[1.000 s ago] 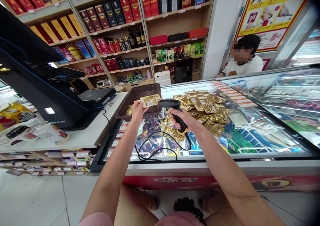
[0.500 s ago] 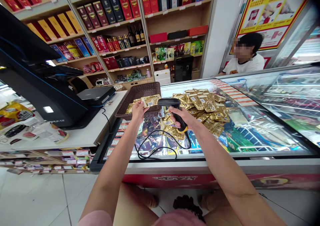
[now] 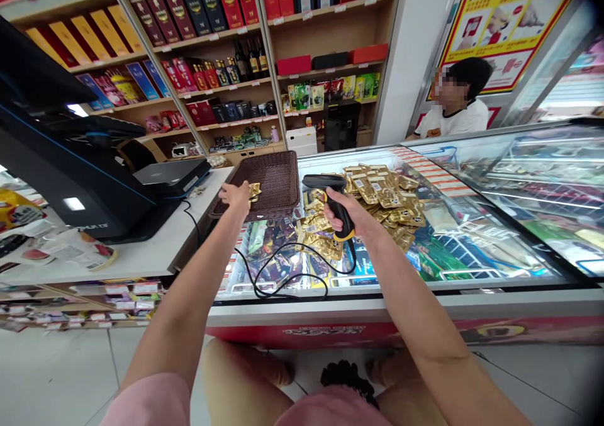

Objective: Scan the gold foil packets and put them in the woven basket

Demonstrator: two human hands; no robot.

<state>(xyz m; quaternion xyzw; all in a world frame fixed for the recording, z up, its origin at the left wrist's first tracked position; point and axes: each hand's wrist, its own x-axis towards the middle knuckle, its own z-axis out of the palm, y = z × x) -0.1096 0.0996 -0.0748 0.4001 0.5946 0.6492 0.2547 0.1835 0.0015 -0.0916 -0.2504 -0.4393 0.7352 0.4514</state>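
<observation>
My left hand (image 3: 235, 197) is over the left side of a brown woven basket (image 3: 278, 180), its fingers stretched out and apart. Beside the wrist a gold foil packet (image 3: 255, 190) shows inside the basket; the hand hides whatever lies under it. My right hand (image 3: 350, 214) grips the handle of a black barcode scanner (image 3: 325, 181) with yellow trim, its head pointing left. Below the scanner and to its right, a heap of gold packets (image 3: 384, 190) is spread over the glass freezer top. The scanner's black cable (image 3: 287, 277) loops across the glass.
A white counter (image 3: 155, 250) with a black checkout machine (image 3: 89, 168) and a flat scale (image 3: 172, 175) stands at left. The chest freezer's front edge (image 3: 358, 303) runs before my legs. Across it, at the right, is a person (image 3: 455, 114) in white. Stocked shelves (image 3: 212, 36) line the back.
My left hand has moved left over the basket and let go of the gold packet it held. My right hand keeps the scanner at nearly the same place. The view has shifted slightly.
</observation>
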